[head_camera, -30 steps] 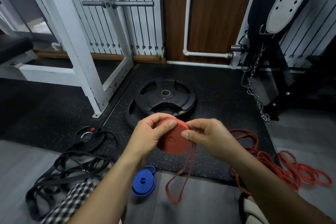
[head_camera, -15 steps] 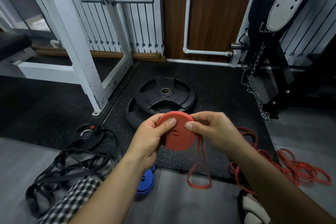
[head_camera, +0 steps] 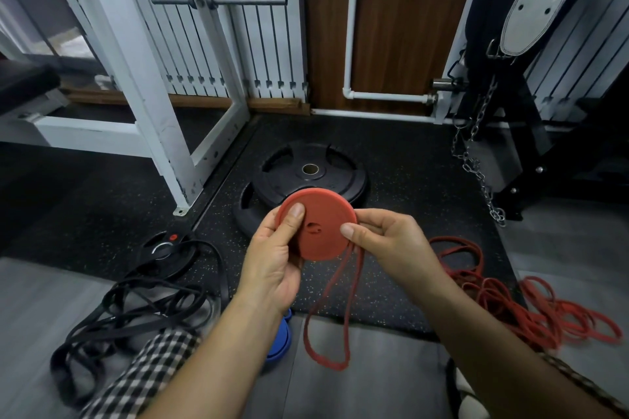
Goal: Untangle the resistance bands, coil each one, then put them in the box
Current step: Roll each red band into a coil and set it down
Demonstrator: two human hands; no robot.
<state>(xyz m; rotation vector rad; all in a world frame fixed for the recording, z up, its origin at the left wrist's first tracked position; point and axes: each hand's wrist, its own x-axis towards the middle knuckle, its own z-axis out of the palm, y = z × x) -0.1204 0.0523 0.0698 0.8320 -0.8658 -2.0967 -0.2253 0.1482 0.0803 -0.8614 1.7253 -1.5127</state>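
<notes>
Winding the red band into a tight disc

The left hand (head_camera: 275, 258) clamps the red coil (head_camera: 318, 226), thumb flat on its face so it can't spring loose; the right hand (head_camera: 388, 241) pinches the rim, feeding the hanging tail (head_camera: 326, 326). Below lies a blue coil (head_camera: 280, 338); tangled black bands (head_camera: 136, 309) and red bands (head_camera: 510, 299) flank the speckled rubber mat (head_camera: 408, 180), weight plates (head_camera: 309, 173) beyond. No box visible.

Two bare forearms come up from the near edge. The left hand (head_camera: 272, 269) and right hand (head_camera: 391, 245) wear no gloves, rings or watch that can be seen. A black-and-white checked sleeve (head_camera: 143, 374) covers the left arm, its cuff ending partway down the forearm. At the near right corner a thin strip of what may be the same checked cloth (head_camera: 585, 384) edges the right arm, though too little shows to be sure.
</notes>
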